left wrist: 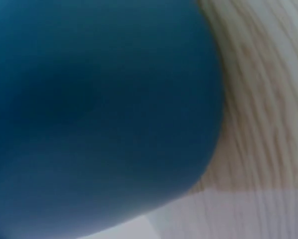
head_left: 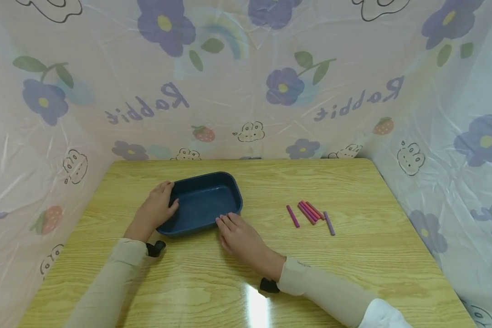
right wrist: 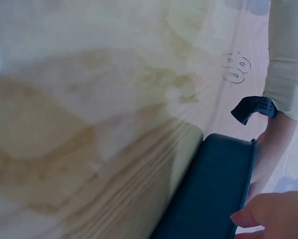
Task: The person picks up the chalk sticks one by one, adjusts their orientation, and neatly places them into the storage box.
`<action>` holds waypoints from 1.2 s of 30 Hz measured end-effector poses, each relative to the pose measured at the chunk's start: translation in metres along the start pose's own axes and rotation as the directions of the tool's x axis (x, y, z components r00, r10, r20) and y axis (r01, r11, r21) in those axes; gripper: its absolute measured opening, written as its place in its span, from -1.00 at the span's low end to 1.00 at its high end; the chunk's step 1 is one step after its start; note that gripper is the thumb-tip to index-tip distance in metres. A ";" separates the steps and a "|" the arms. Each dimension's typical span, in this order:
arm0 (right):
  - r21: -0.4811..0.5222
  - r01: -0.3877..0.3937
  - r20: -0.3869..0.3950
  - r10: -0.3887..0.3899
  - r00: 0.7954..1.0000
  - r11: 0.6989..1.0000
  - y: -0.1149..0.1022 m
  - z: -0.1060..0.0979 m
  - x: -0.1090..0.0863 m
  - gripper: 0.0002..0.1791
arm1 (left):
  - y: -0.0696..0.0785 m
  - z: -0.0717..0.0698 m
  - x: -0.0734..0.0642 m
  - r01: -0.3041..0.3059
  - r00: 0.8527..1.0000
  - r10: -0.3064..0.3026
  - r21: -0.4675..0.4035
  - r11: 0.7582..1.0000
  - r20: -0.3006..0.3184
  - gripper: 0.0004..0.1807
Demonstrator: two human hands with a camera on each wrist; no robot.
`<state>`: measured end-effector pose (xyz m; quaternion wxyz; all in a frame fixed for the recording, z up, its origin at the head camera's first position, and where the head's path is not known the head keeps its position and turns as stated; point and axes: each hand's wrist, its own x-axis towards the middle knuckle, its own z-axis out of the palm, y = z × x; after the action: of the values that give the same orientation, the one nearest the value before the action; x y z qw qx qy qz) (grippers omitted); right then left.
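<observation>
A dark blue rectangular tray [head_left: 205,205] with rounded corners lies slightly askew on the table, nothing inside it. My left hand [head_left: 153,209] grips its left end, thumb over the rim on the inner side. At the near right part of the rim, my right hand [head_left: 243,239] holds the edge with its fingertips over the top. Seen from the right wrist, the tray's outer wall [right wrist: 209,194] stands beside the right thumb and fingers [right wrist: 261,211]. Close up, the tray's smooth blue wall [left wrist: 114,124] fills most of the left wrist view, and the left fingers are hidden there.
Right of the tray, several thin pink and purple sticks lie on the wooden table [head_left: 373,264]: a loose cluster [head_left: 310,212], with a magenta stick [head_left: 293,216] to its left and a purple stick [head_left: 329,223] to its right. Printed cloth [head_left: 229,91] hangs around the table's back and sides.
</observation>
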<state>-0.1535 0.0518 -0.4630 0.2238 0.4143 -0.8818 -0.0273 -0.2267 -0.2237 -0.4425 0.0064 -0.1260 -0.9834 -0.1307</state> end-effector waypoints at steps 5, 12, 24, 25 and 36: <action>0.016 -0.021 -0.032 0.022 0.999 1.000 -0.003 -0.003 -0.007 -0.51 | 0.004 0.005 0.002 -0.030 1.000 0.030 -0.002 1.000 -0.007 -0.30; -0.012 -0.040 -0.021 0.039 0.999 0.999 -0.008 -0.008 -0.016 -0.51 | 0.010 0.012 0.005 -0.079 0.996 0.080 0.006 0.997 -0.029 -0.28; 0.012 -0.071 -0.055 0.071 0.996 0.997 -0.015 -0.013 -0.026 -0.53 | 0.017 0.023 0.010 -0.158 0.985 0.159 0.027 0.987 -0.063 -0.26; 0.017 -0.076 -0.059 0.077 0.995 0.997 -0.015 -0.014 -0.027 -0.54 | 0.017 0.024 0.010 -0.166 0.984 0.168 0.021 0.986 -0.068 -0.26; 0.078 -0.114 0.001 0.114 0.993 0.990 -0.020 -0.024 -0.039 -0.52 | 0.029 0.026 0.005 -0.208 0.973 0.206 -0.013 0.978 -0.105 -0.29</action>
<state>-0.1076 0.0714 -0.4609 0.2102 0.3715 -0.9041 0.0206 -0.2241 -0.1890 -0.4597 0.0690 -0.2210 -0.9616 -0.1473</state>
